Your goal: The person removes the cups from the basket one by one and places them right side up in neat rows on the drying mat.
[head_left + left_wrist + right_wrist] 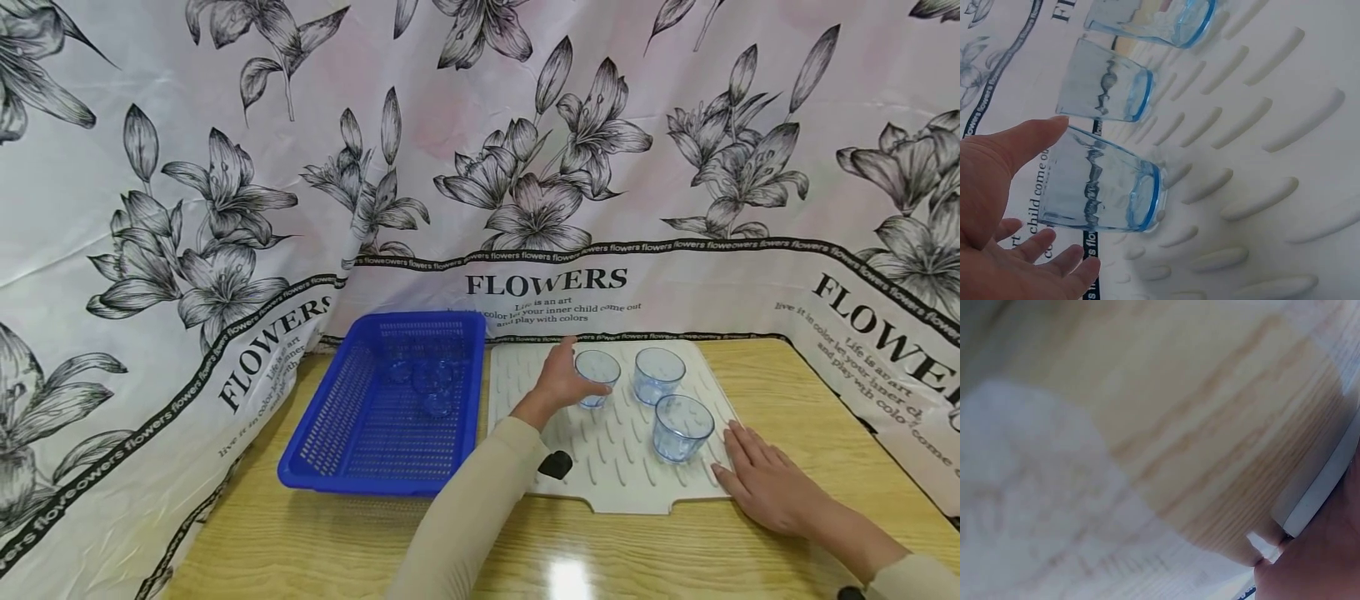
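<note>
The glass tumbler stands between spread thumb and fingers of the left hand; a thumb nudge could topple it.

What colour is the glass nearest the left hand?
The glass is transparent pale blue, seen best in the left wrist view.

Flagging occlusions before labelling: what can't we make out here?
- Head: exact count of glassware in the blue plastic basket; clear pieces overlap and blend into the blue mesh.
- Left wrist: full outline of the topmost glass tumbler; cut off by the upper edge.
- Right wrist: most of the right hand, cut off by the right and bottom edges; print on the cloth, blurred.
</note>
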The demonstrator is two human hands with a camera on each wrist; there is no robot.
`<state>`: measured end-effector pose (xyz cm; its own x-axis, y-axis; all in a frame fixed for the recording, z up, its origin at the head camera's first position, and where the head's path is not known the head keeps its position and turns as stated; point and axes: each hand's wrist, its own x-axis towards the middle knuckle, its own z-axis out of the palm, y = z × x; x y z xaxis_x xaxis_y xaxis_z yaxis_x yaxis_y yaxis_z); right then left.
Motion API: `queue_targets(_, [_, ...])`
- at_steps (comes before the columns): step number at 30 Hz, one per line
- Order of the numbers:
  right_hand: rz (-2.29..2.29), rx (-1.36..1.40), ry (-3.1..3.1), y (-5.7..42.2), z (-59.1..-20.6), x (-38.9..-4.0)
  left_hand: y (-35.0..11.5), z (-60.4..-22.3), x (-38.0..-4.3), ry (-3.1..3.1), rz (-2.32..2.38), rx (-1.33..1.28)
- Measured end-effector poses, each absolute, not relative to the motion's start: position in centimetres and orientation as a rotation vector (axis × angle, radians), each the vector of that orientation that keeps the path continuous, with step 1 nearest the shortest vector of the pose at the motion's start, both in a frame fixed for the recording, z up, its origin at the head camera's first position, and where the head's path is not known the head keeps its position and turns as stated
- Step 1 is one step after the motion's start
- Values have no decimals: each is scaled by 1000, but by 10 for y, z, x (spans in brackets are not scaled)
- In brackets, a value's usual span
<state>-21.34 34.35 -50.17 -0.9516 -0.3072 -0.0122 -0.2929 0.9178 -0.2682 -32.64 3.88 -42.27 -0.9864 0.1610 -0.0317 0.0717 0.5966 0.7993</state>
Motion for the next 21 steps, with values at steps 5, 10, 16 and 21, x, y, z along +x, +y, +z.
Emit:
queue_targets(5, [-411, -479, 3026, 343, -500, -212, 35, -418, -324, 2724, 1321, 242])
queue_targets(10, [-415, -473, 3013, 343, -501, -213, 28, -411, -322, 2730, 1297, 257])
queue_targets(16, [-415, -481, 3005, 345, -502, -214, 21, -400, -316, 2730, 1305, 231])
queue_targets(21, [-406, -488, 3005, 347, -502, -218, 16, -392, -313, 2742, 1295, 263])
